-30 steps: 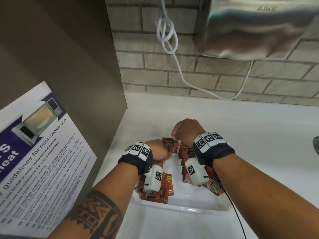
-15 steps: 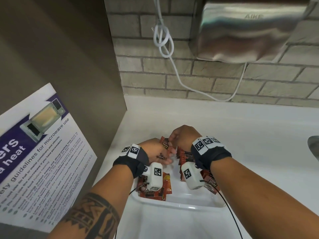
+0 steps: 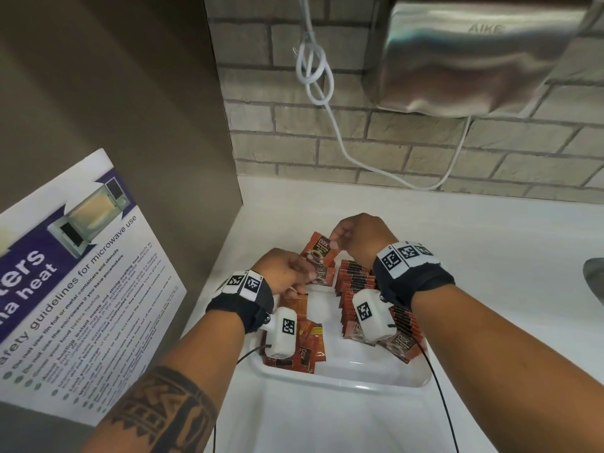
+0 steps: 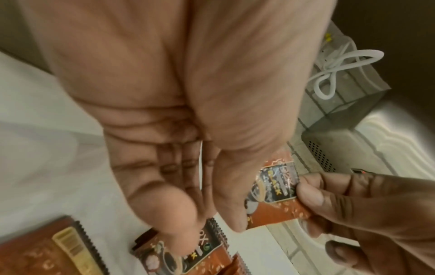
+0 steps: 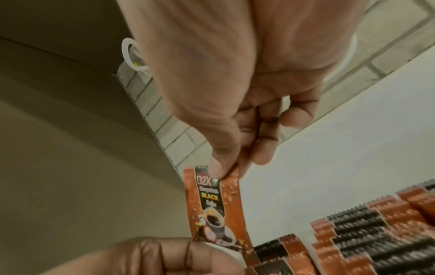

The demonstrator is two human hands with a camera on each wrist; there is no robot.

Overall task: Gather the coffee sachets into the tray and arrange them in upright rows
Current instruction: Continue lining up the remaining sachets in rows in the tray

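Observation:
A white tray lies on the counter. My right hand pinches the top of an orange coffee sachet above the tray's far end, as the right wrist view shows. My left hand is just below it. Its fingers curl over a second sachet and its thumb touches the first sachet's lower edge. A row of upright sachets fills the tray's right side. Several loose sachets lie flat on its left side, partly hidden by the wrist camera.
A steel hand dryer hangs on the brick wall, and its white cable loops down behind the tray. A microwave poster leans on the brown panel at the left. A sink edge shows at the far right of the white counter.
The hands met over the tray's far end. The right hand has since drawn one sachet up and away, while the left hand stays on a second sachet.

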